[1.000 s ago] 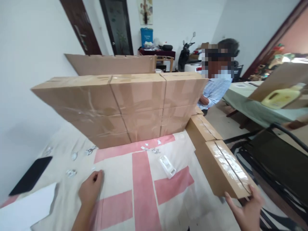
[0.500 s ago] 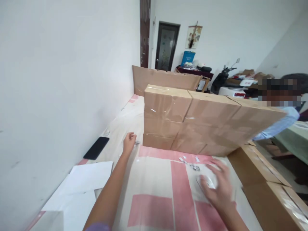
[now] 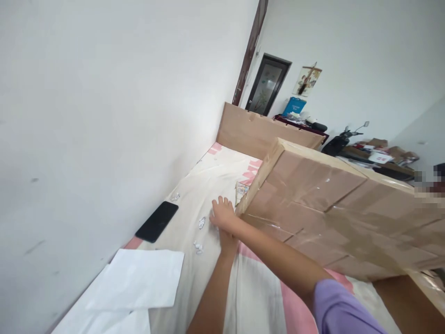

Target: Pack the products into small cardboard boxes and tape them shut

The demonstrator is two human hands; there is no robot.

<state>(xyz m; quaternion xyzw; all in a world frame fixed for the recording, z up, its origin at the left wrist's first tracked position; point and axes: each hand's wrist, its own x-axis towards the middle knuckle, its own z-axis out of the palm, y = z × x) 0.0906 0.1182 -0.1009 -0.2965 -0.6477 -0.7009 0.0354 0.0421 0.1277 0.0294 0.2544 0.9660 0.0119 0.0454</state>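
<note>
My right hand (image 3: 223, 214) reaches across to the left, its fingers spread a little over the cloth (image 3: 257, 283). Under and behind it lies my left hand (image 3: 225, 235), mostly covered, so its fingers do not show. Both are beside the near left edge of the cardboard box wall (image 3: 313, 185). Small whitish pieces (image 3: 198, 247) lie on the cloth left of the hands, with another little cluster (image 3: 202, 222) just above them. A small printed item (image 3: 241, 191) rests against the wall's edge.
A black phone (image 3: 157, 221) and white paper sheets (image 3: 142, 278) lie at the left by the white wall. An upright cardboard panel (image 3: 267, 132) stands behind. Low cardboard (image 3: 406, 297) is at the lower right. Part of a person (image 3: 438, 185) shows at the right edge.
My right hand has crossed leftward from the right side of the cloth and now overlaps my left hand. The view has turned and tilted, and less of the person shows.
</note>
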